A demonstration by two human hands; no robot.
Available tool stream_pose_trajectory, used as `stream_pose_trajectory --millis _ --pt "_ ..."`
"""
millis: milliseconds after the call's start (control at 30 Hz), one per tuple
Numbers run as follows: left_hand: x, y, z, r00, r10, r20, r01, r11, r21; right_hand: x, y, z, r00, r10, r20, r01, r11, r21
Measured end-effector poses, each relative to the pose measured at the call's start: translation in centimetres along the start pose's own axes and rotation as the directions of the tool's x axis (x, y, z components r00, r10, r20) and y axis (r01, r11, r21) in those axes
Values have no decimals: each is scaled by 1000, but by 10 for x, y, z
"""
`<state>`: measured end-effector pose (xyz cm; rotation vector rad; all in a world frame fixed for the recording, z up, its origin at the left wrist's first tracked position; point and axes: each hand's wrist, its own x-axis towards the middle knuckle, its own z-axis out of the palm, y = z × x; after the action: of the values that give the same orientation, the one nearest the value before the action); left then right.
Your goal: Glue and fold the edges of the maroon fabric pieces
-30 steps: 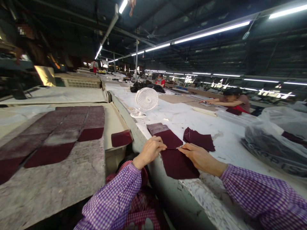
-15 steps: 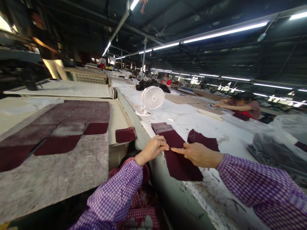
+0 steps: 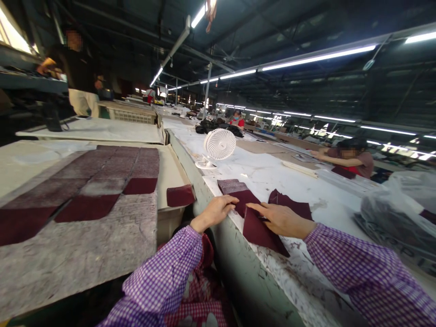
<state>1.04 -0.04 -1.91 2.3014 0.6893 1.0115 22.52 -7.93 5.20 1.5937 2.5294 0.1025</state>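
A maroon piece of fabric or leather lies along the edge of the white table, its near half lifted and bent up in a fold. My right hand is closed on this raised part, index finger along its upper edge. At the left edge of the same piece, my left hand is closed, fingertips pressed together on the material; the thumb's hold is partly hidden. Just beyond the fold lies a greyish-backed end. A second maroon piece rests crumpled behind my right hand.
A white fan stands ahead on the white table. To the left, a board carries rows of maroon pieces, with a small maroon piece beside it. A clear plastic bag sits at right. Several people work farther off.
The near half of the maroon piece, flat before, is now lifted and folded. My right hand has gone from pointing at it to gripping it. My left fingertips have shifted slightly.
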Motion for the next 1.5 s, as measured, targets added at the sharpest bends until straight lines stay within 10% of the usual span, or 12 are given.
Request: stream_pose_trajectory --millis 233,400,500,667,867,1033,1133,1267,1500 --pt "26 25 9 998 -5 67 -28 878 478 2 8 2 998 9 69 -37 905 424" --pt "36 42 28 997 11 72 -44 873 486 -14 60 -4 996 93 -10 -59 702 709" --pt "37 46 40 989 -4 149 -71 866 494 -24 116 5 930 361 -61 -192 624 757" --pt "36 47 47 993 37 113 -94 834 544 -33 172 38 782 591 -198 -417 733 537" --pt "31 30 20 986 -167 -1 160 942 297 -20 135 33 747 551 -372 -362 806 468" --pt "27 27 10 982 -190 -15 188 948 257 2 67 -3 977 78 -200 27 879 475" --pt "23 35 18 998 -32 46 13 931 366 14 40 -5 991 -107 -85 128 945 301" --pt "23 44 26 994 -12 105 -39 884 465 18 31 5 987 -101 -126 126 970 210" --pt "32 33 21 945 -322 -58 326 917 231 12 44 6 949 106 -297 44 888 458"
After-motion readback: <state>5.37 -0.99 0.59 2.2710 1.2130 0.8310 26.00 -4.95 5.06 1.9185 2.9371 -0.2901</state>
